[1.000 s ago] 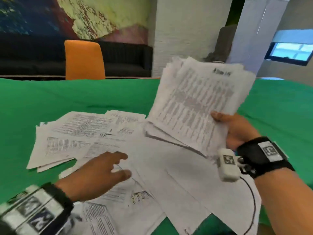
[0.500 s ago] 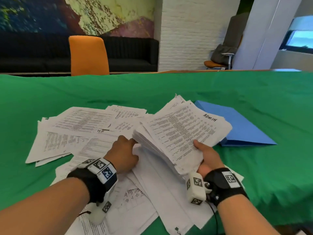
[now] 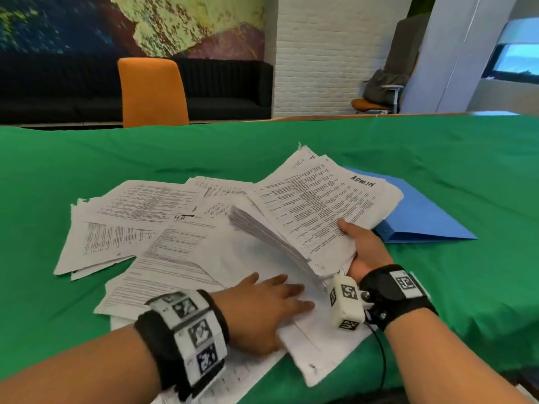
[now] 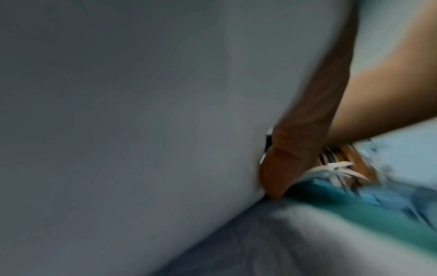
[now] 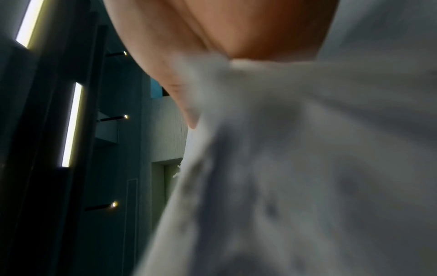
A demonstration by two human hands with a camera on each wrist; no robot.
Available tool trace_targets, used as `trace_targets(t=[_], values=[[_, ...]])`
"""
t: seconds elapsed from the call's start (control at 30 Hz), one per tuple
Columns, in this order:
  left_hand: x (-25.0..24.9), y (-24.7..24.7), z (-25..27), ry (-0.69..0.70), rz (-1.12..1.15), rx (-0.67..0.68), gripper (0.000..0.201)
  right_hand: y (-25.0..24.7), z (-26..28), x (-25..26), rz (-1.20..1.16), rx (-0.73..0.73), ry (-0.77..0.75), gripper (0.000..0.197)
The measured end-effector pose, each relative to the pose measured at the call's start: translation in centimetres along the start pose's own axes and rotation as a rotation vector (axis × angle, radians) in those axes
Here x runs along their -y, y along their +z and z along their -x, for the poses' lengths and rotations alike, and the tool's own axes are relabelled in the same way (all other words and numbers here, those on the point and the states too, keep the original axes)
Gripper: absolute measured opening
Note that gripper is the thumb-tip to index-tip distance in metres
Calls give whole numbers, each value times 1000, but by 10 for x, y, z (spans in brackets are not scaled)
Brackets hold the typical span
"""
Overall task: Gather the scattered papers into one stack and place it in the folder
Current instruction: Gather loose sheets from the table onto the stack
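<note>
My right hand [image 3: 360, 246] grips a thick stack of printed papers [image 3: 315, 205], thumb on the top sheet marked ADMIN, its left edge tilted down over the table. A closed blue folder [image 3: 423, 220] lies just behind and to the right of that stack. Several loose sheets [image 3: 140, 225] lie spread over the green table [image 3: 87, 158] to the left. My left hand [image 3: 271, 304] lies flat, fingers straight, on blank sheets [image 3: 318, 342] near the front edge. The right wrist view shows blurred paper [image 5: 307, 168] under my palm. In the blurred left wrist view a finger [image 4: 295, 149] touches white paper.
An orange chair [image 3: 153, 91] stands behind the table's far edge, a black sofa [image 3: 227, 86] behind it. A grey office chair [image 3: 382, 88] stands at the back right by a white brick wall. Bare green cloth lies to the right of the folder.
My right hand has lowered the stack from upright towards the table, uncovering the blue folder. My left hand has drawn back right onto the blank sheets near the front edge, fingers now straight.
</note>
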State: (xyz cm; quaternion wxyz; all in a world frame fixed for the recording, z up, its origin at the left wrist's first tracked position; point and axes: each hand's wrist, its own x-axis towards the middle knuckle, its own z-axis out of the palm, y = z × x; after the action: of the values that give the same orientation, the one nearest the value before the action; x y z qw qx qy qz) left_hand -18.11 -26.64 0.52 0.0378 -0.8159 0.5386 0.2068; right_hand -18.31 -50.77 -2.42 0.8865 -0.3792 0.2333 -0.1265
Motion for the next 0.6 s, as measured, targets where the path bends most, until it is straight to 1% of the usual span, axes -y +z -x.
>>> trace_targets(t=[0.03, 0.07, 0.1, 0.13, 0.2, 0.23, 0.27, 0.3, 0.37, 0.43, 0.53, 0.6], values=[[3, -8, -2, 8, 124, -26, 70, -7, 0, 3, 5, -13, -12, 31], [8, -14, -4, 16, 191, -52, 68, -14, 1, 5, 5, -33, -18, 34], [14, -16, -6, 19, 161, -61, 72, -22, 2, 6, 2, -57, -23, 36], [19, -14, -8, 10, 41, -31, 81, -29, 3, 6, -2, -74, -20, 37], [24, -4, -10, -12, -204, 84, 99, -39, 6, 4, -2, -84, -4, 33], [24, 1, -13, -15, -273, 118, 104, -44, 6, 3, -5, -79, -1, 31], [25, 6, -16, -13, -319, 123, 106, -47, 5, 2, -9, -71, 2, 29], [26, 7, -18, -3, -351, 93, 107, -49, 6, 0, -9, -57, 8, 29], [29, 7, -21, 26, -394, -42, 100, -53, 3, -2, 5, -36, 13, 32], [30, 7, -23, 39, -411, -159, 85, -56, 3, -3, 15, -29, 14, 35], [28, 6, -27, 47, -400, -200, 56, -56, 3, -1, 23, 1, 14, 36], [30, 4, -29, 76, -378, -267, 45, -55, 2, 2, 23, 4, 0, 37]])
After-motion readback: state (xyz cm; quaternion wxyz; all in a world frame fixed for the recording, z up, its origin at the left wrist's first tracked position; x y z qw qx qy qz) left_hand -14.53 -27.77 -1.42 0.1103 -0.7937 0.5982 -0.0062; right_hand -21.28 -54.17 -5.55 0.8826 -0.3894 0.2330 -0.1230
